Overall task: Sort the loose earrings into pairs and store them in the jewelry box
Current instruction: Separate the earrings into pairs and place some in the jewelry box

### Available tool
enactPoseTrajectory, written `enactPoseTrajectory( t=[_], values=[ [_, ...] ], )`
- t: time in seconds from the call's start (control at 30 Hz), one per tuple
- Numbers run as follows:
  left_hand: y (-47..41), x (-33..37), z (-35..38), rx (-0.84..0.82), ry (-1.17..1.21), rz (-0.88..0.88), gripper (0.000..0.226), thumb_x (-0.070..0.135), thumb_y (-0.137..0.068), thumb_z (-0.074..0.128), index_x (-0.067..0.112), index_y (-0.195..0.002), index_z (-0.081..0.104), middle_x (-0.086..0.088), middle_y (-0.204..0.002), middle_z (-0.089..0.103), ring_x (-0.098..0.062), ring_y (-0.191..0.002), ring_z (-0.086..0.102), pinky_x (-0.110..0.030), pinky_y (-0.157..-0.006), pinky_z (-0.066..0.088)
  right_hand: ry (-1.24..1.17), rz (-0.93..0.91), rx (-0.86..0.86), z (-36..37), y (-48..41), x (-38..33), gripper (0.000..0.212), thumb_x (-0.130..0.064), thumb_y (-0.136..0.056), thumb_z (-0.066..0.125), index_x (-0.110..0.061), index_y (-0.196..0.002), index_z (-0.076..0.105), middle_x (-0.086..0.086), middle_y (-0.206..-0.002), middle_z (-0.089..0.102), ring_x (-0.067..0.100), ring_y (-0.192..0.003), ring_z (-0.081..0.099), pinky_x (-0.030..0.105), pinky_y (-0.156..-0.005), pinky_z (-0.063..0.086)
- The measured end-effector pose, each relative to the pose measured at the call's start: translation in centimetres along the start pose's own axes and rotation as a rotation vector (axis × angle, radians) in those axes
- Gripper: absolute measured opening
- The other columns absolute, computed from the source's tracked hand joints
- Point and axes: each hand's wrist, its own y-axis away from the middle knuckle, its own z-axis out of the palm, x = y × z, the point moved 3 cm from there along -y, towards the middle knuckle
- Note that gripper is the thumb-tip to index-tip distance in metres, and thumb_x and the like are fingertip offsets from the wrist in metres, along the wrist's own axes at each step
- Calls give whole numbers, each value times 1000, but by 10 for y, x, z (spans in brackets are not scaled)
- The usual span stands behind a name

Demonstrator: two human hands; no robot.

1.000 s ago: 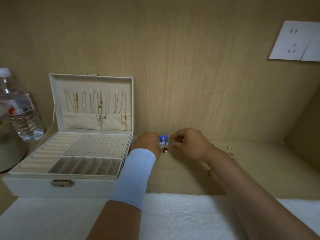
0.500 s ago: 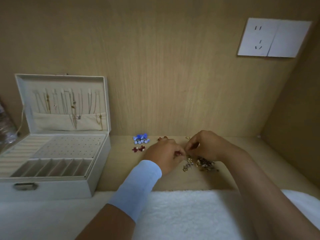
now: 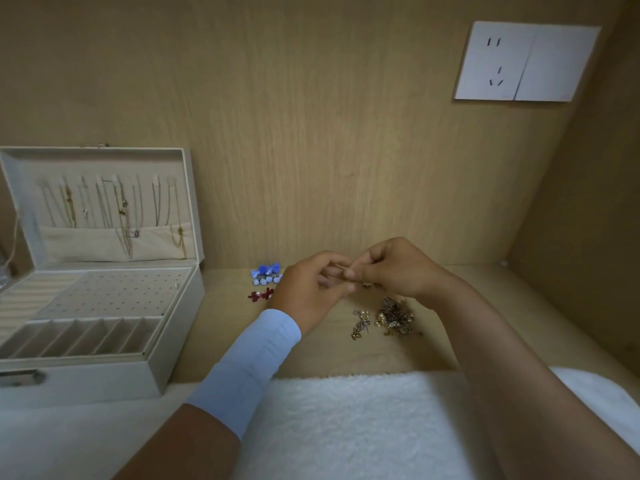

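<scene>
Left hand [image 3: 311,292] and right hand [image 3: 398,271] meet fingertip to fingertip, fingers curled, pinching something tiny, likely earring, mostly hidden. Loose earring pile [image 3: 391,317] lies just below; jewelry box [image 3: 86,382] open at left. Keep pinch low over table [image 3: 311,355], tease apart gently.

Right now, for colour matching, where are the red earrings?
Head view: the red earrings lie between the jewelry box and the left hand, just nearer the camera than the blue earrings.

no readable text, jewelry box [image 3: 86,379] unmarked, wall socket [image 3: 526,60] without legible labels or numbers
</scene>
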Motion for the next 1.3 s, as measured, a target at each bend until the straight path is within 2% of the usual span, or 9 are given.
enactPoseTrajectory(
  t=[0.23,0.4,0.5,0.6,0.73,0.93,1.07,1.17,1.3],
  values=[
    [-6,-3,-20,126,0,-29,11,19,-80,79,27,-83,73,5,-81,71,0,-67,60,-10,-68,47,-83,53,0,1,0,-3,17,-26,-93,70,-11,-94,77,-3,-75,73,5,-52,49,13,-43,37],
    [-7,-14,-31,45,-161,-56,7,21,-80,78,28,-81,75,9,-86,71,1,-70,59,-13,-72,44,371,50,72,-23,-7,13,11,-12,-87,73,-17,-80,80,-7,-75,75,5,-72,64,21,-68,51],
    [-4,-19,-28,-62,-250,-84,8,22,-81,76,29,-81,74,14,-90,67,2,-76,59,-16,-77,44,514,83,-40,-4,-8,15,4,-25,-80,80,-21,-79,80,-9,-77,75,9,-82,69,26,-76,55],
    [-1,-22,-22,-171,-289,-113,12,19,-83,74,30,-78,73,18,-86,69,8,-74,60,-14,-78,45,646,135,-105,8,-9,15,23,-48,-68,85,-29,-80,80,-13,-77,73,7,-83,68,31,-78,56],
    [-1,-21,-18,-225,-403,-104,11,24,-83,73,34,-77,71,20,-86,67,3,-81,60,-19,-84,48,752,121,-76,15,-9,12,16,-41,-73,82,-29,-83,80,-15,-84,73,7,-87,66,32,-80,56],
    [-2,-22,-20,-245,-529,-11,7,23,-84,72,30,-83,75,17,-95,64,-5,-102,53,-24,-94,44,695,168,-101,4,-8,17,19,-40,-74,83,-22,-73,77,-8,-76,72,12,-81,67,34,-77,55],
    [-3,-25,-28,-263,-526,-52,10,21,-84,71,30,-86,75,17,-90,69,0,-86,61,-16,-81,47,548,128,-66,7,-10,15,22,-35,-83,79,-19,-70,73,-8,-67,69,7,-64,61,27,-66,49],
    [-7,-28,-39,-249,-516,-70,23,13,-80,71,34,-88,72,18,-86,68,3,-79,59,-15,-78,45,492,35,19,21,-11,8,14,-30,-86,77,-24,-74,73,-12,-75,71,4,-75,64,30,-77,54],
    [-10,-30,-53,-190,-509,-77,28,7,-82,65,32,-94,72,17,-86,67,1,-75,58,-22,-81,49,500,-52,-58,41,-8,3,16,-18,-81,79,-32,-82,73,-17,-80,70,-4,-81,64,29,-85,55]
  ],
)
